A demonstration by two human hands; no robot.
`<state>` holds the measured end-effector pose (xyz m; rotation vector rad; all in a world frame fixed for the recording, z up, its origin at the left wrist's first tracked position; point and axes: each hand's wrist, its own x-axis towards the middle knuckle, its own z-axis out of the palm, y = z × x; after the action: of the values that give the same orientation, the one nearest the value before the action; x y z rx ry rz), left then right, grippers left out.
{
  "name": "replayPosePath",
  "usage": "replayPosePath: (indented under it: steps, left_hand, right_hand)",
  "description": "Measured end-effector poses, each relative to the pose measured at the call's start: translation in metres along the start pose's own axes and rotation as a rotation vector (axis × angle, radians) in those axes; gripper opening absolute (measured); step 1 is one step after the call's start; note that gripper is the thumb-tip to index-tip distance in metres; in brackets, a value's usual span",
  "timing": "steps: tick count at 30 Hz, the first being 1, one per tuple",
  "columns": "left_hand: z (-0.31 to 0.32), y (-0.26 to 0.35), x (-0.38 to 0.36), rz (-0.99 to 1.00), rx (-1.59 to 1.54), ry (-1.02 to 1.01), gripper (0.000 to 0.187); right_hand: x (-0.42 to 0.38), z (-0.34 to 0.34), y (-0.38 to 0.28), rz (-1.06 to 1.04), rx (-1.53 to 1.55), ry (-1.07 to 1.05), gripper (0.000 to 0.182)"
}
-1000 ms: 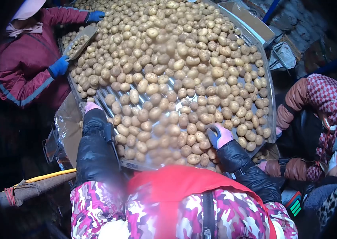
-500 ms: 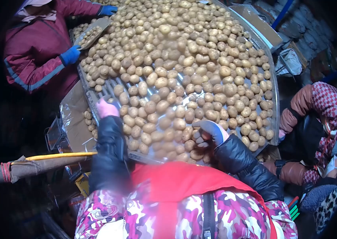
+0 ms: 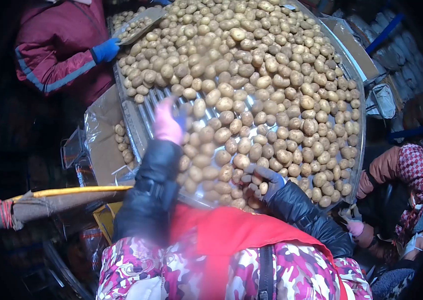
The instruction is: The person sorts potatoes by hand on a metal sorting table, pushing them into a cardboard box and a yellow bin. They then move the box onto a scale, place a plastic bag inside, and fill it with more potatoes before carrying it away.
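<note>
My left hand (image 3: pixel 169 122), in a pink and blue glove, is over the left side of the sorting table beside the bare metal rollers (image 3: pixel 152 106). Motion smears its fingers, and potatoes (image 3: pixel 224 103) lie just to its right. Near the front edge, my right hand (image 3: pixel 270 182) wears a greyish-blue glove. Its fingers curl round a potato (image 3: pixel 263 188), with more potatoes close beside and below it.
Potatoes cover most of the metal-rimmed table (image 3: pixel 361 150). At upper left, a person's blue-gloved hand (image 3: pixel 105 51) holds a scoop (image 3: pixel 146 27) of small potatoes. Another person's hand (image 3: pixel 355 227) is at lower right. A cardboard chute (image 3: pixel 104 145) and a pole (image 3: pixel 66 202) stand left.
My left hand has swung right and farther in from the table's left edge. My right hand has curled its fingers closer. The view has shifted, and the person at right has moved a hand.
</note>
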<state>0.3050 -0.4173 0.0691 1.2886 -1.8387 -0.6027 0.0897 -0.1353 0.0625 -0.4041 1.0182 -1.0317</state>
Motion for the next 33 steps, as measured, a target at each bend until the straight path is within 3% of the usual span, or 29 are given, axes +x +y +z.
replayPosePath:
  steps: [2,4,5,6,8,10,13,15,18,19,21,23,25,27,28,29,31,32,33]
  left_hand:
    - [-0.006,-0.028,0.042,-0.041,0.523,0.039,0.053]
    - [0.002,-0.089,0.067,-0.2,0.429,-0.313,0.058]
    - [0.0,-0.09,0.074,-0.186,0.484,-0.392,0.063]
    - [-0.003,-0.09,0.077,-0.209,0.155,-0.385,0.06]
    - [-0.014,-0.058,0.06,-0.619,-0.636,-0.228,0.053]
    - [-0.02,-0.067,0.047,-0.743,-1.277,-0.172,0.047]
    - [-0.031,-0.021,0.031,-0.819,-1.497,-0.194,0.058]
    - [-0.03,-0.025,0.021,-0.933,-1.551,-0.136,0.061]
    - [-0.016,-0.062,0.004,-0.953,-1.438,-0.228,0.065]
    - [-0.019,-0.055,-0.007,-0.975,-1.485,-0.158,0.066]
    - [-0.038,-0.07,0.001,-0.771,-1.667,0.127,0.059]
    - [-0.065,-0.077,0.008,-0.699,-1.911,0.327,0.056]
    - [-0.116,-0.034,0.021,-0.756,-2.238,0.451,0.057]
    - [-0.09,-0.11,0.026,-0.277,-0.931,0.156,0.057]
    - [-0.073,-0.105,0.029,-0.316,-0.9,0.211,0.054]
    - [-0.057,-0.073,0.038,-0.53,-1.187,0.315,0.051]
    - [-0.021,-0.027,0.058,-0.741,-1.249,0.422,0.046]
    - [-0.004,-0.015,0.072,-0.722,-1.169,0.405,0.044]
    - [0.02,-0.039,0.092,-0.473,-0.884,0.241,0.052]
  right_hand:
    - [-0.002,0.002,-0.003,-0.001,0.011,-0.002,0.054]
    - [-0.004,0.007,-0.011,0.062,0.151,-0.009,0.053]
    - [-0.005,0.007,-0.015,0.076,0.203,0.0,0.054]
    - [-0.006,0.007,-0.019,0.089,0.254,0.009,0.054]
    - [-0.008,0.002,-0.014,0.115,0.356,0.031,0.054]
    - [-0.005,-0.007,-0.002,0.123,0.412,0.014,0.052]
    - [-0.001,-0.009,0.004,0.092,0.396,0.052,0.048]
    - [-0.003,-0.001,-0.002,0.082,0.378,0.125,0.047]
    - [-0.006,0.002,-0.004,0.11,0.358,0.174,0.046]
    - [-0.005,-0.001,-0.003,0.114,0.358,0.175,0.046]
    - [-0.005,-0.006,0.003,0.118,0.37,0.18,0.047]
    - [-0.009,-0.004,0.002,0.128,0.409,0.221,0.046]
    - [-0.012,0.009,-0.007,0.156,0.467,0.297,0.045]
    - [-0.008,0.016,-0.013,0.201,0.535,0.393,0.043]
    - [-0.006,0.017,-0.013,0.227,0.574,0.452,0.042]
    - [-0.003,-0.006,0.003,0.148,0.559,0.123,0.042]
    - [-0.003,-0.026,0.024,0.098,0.52,0.065,0.041]
    - [-0.004,-0.026,0.021,0.113,0.568,0.065,0.044]
    - [-0.006,-0.026,0.019,0.128,0.616,0.066,0.047]
